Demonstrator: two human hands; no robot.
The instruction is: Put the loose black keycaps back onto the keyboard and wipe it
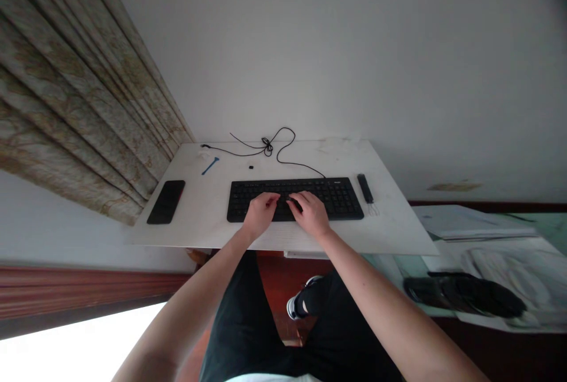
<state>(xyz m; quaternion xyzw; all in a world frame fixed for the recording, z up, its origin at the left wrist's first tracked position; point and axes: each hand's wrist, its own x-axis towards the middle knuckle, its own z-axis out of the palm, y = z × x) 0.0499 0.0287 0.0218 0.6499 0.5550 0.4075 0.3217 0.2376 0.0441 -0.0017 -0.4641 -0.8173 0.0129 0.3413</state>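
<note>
A black keyboard (343,199) lies near the front edge of the white desk. My left hand (261,212) is over its middle-left part, with fingers curled and pressed together; whatever they grip, if anything, is too small to make out. Facing it, my right hand (312,212) rests over the middle keys, thumb and fingers bent towards each other around something dark that blends with the keys. A small black piece like a keycap (251,167) sits behind the keyboard. Right of the keyboard is a black handle with thin wire loops (365,188), resembling a keycap puller.
The keyboard's cable (268,146) is bundled near the wall. A blue plastic tool (210,165) and a black phone (166,201) lie on the desk's left side. Curtains (88,87) hang at left. At right, a lower surface holds papers (473,221) and a dark object (465,294).
</note>
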